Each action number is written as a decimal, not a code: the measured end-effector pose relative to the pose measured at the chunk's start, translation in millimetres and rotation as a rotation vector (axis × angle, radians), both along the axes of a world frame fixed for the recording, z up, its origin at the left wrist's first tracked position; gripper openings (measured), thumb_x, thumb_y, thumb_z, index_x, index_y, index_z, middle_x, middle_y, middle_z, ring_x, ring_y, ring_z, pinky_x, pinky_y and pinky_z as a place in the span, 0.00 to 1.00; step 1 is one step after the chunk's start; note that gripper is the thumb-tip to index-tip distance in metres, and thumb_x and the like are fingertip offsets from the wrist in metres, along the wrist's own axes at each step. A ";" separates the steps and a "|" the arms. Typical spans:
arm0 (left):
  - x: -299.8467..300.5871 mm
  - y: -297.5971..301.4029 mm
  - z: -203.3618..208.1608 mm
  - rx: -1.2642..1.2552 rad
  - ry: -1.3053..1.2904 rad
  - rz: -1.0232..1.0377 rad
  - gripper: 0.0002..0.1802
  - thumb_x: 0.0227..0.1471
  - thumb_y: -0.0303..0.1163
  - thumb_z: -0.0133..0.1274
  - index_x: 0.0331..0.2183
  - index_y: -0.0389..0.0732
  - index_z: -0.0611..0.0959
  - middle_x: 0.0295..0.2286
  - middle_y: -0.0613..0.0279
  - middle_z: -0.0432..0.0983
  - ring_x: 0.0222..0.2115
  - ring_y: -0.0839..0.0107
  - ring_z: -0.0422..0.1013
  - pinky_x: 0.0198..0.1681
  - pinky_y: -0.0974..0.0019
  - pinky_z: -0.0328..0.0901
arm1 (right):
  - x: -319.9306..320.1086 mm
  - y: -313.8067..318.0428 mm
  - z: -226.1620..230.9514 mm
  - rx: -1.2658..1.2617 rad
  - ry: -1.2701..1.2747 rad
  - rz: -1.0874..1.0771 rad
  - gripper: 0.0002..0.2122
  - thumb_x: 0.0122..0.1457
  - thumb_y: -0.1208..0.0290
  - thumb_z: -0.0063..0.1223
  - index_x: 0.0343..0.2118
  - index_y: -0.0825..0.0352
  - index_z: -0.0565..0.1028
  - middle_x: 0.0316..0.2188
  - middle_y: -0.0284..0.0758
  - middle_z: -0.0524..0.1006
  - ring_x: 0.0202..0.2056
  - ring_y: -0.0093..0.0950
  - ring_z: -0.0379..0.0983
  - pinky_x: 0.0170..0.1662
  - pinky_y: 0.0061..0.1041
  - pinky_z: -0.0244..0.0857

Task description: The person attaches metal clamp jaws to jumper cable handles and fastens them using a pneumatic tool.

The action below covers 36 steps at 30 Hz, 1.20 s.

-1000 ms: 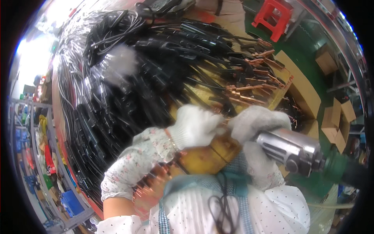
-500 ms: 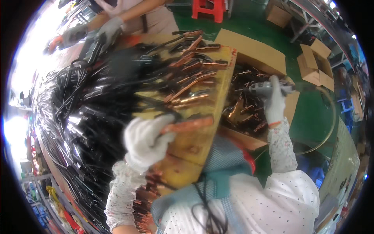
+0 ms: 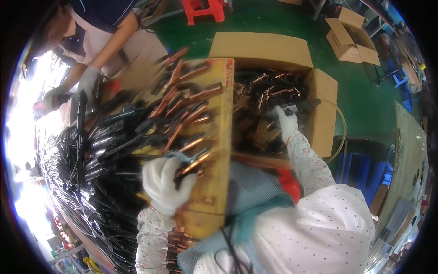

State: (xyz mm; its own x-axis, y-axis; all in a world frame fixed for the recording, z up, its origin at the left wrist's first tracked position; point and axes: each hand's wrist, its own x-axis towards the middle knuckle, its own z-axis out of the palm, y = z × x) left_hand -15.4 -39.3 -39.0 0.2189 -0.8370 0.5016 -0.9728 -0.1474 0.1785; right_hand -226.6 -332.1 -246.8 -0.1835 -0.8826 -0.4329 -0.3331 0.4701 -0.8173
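My left hand point(image 3: 168, 185), in a white glove, is over the yellow board point(image 3: 216, 182). Its thumb and fingers close around the dark end of a copper-jawed clamp point(image 3: 199, 160), partly hidden by the glove. My right hand point(image 3: 287, 124), also gloved, grips a grey air tool point(image 3: 292, 108) above the open cardboard box point(image 3: 323, 109). The tool is blurred, and its tip cannot be made out. Inside the box lie several dark pieces with copper parts point(image 3: 267, 93). More copper-ended clamps point(image 3: 175, 102) rest across the board's far part.
Black cables point(image 3: 86, 182) pile up on the left. A yellowish hose point(image 3: 341, 132) curves right of the box. Across the table, a co-worker's gloved hands point(image 3: 89, 86) hold a tool. A red stool point(image 3: 203, 11) and another open carton point(image 3: 351, 39) stand on the green floor point(image 3: 269, 18).
The view has swung, bringing more of the co-worker into sight. The flat copper piece in my left hand no longer shows there. My right hand and the air tool sit lower over the box.
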 end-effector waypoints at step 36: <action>-32.7 139.9 38.6 0.515 -0.115 0.234 0.12 0.39 0.36 0.58 0.27 0.42 0.75 0.28 0.63 0.69 0.31 0.66 0.69 0.36 0.62 0.66 | 9.3 10.5 18.2 -0.079 1.397 1.673 0.26 0.57 0.49 0.52 0.52 0.64 0.76 0.50 0.46 0.78 0.52 0.41 0.75 0.55 0.38 0.68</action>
